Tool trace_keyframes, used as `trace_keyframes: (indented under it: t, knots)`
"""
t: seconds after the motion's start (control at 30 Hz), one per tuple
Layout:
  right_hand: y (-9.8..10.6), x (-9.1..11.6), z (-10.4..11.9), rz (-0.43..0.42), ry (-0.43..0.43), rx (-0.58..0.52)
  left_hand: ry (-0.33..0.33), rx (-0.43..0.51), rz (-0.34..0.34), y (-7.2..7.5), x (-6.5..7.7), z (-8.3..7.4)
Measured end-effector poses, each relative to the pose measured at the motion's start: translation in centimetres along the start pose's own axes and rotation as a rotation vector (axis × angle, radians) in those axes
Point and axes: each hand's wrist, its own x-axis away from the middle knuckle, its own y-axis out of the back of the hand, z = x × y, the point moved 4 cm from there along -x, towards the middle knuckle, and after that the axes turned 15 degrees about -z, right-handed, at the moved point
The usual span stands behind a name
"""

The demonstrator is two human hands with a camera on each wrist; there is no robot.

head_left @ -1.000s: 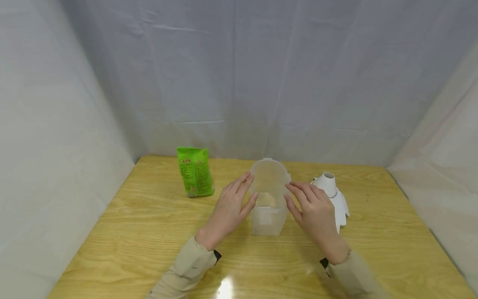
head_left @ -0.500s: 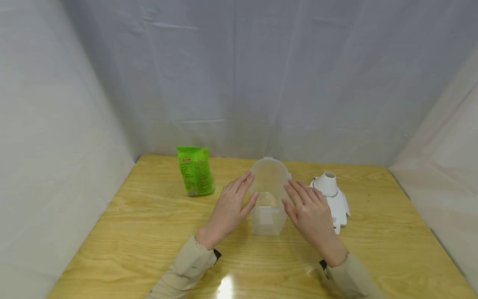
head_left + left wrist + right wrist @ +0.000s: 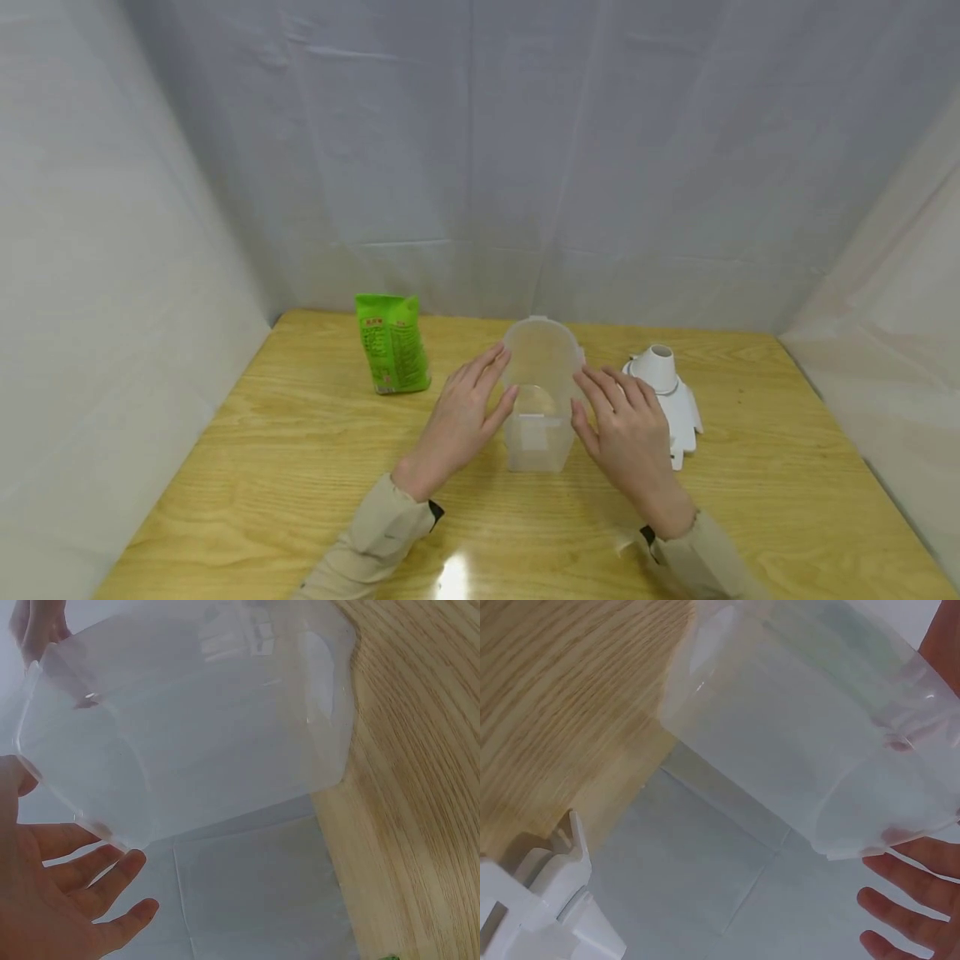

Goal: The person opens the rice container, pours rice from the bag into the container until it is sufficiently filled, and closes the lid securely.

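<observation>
A clear, tall plastic container [image 3: 538,408] stands slightly lower right of the head view's centre; I see the left hand [image 3: 459,415] and right hand [image 3: 628,433] flanking it, fingers nearly straight, touching without gripping.

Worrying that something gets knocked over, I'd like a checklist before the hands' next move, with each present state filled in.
1. Clear container upright on the table: ok.
2. Left-hand grip and right-hand grip at opposite sides of its rim: ok.
3. Firm hold: cannot tell; pressure does not show.
4. Green bag standing apart from container and hands: ok.
5. Green bag sealed: cannot tell, too little detail.
6. White spouted piece apart from the container: ok.
</observation>
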Motion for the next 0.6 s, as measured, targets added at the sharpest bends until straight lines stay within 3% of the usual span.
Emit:
trace_keyframes:
  t: [0.23, 0.6]
  knots:
    - [0.21, 0.05, -0.11, -0.061, -0.001, -0.027, 0.005, -0.003, 0.012, -0.07, 0.05, -0.05]
    - [0.26, 0.14, -0.34, -0.075, -0.044, -0.085, -0.007, 0.002, 0.002, 0.07, -0.03, -0.08]
